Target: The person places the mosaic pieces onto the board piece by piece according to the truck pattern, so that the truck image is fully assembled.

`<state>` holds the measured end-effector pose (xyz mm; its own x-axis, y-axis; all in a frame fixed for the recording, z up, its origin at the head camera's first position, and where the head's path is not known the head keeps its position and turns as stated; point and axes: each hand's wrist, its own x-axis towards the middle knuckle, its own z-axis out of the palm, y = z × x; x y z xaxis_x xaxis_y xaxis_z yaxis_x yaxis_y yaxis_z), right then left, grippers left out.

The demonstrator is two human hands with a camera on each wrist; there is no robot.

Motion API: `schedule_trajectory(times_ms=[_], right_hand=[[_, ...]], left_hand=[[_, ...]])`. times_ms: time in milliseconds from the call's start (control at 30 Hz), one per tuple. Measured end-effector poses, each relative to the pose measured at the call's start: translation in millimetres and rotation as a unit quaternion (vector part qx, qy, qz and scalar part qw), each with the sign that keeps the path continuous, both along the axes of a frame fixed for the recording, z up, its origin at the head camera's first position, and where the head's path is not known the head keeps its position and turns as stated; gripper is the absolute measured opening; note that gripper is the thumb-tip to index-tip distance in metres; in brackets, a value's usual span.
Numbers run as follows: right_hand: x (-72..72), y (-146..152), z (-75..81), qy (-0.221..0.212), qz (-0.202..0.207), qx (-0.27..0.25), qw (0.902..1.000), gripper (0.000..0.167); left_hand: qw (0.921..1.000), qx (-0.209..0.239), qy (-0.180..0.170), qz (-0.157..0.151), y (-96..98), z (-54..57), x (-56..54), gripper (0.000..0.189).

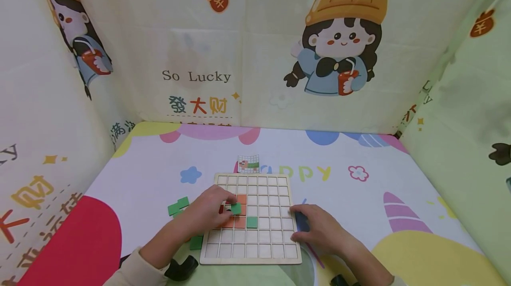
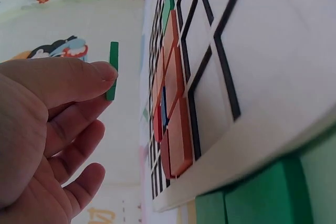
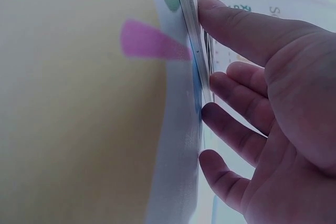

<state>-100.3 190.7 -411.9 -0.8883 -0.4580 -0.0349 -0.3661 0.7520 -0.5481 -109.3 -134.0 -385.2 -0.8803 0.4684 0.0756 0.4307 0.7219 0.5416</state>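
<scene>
A thin green square tile is pinched between thumb and forefinger of my left hand, raised over the left half of a pale wooden grid board. Orange tiles lie in cells below that hand, with a red tile and a blue one among them. One green tile sits in a cell just right of the orange ones. At the board's right edge rests my right hand, thumb and fingertips at the rim, fingers loosely bent and spread.
Loose green tiles lie left of the board, and more by its lower left edge. A small printed grid card stands behind the far edge. Patterned cloth walls enclose the table's back and sides.
</scene>
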Motion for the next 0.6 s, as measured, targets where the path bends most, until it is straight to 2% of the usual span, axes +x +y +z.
schedule_trajectory(times_ms=[600], right_hand=[[0.2, 1.5, 0.1, 0.003, 0.008, -0.006, 0.9999, 0.058]], left_hand=[[0.999, 0.001, -0.008, -0.044, 19.6, -0.5, -1.8, 0.016]])
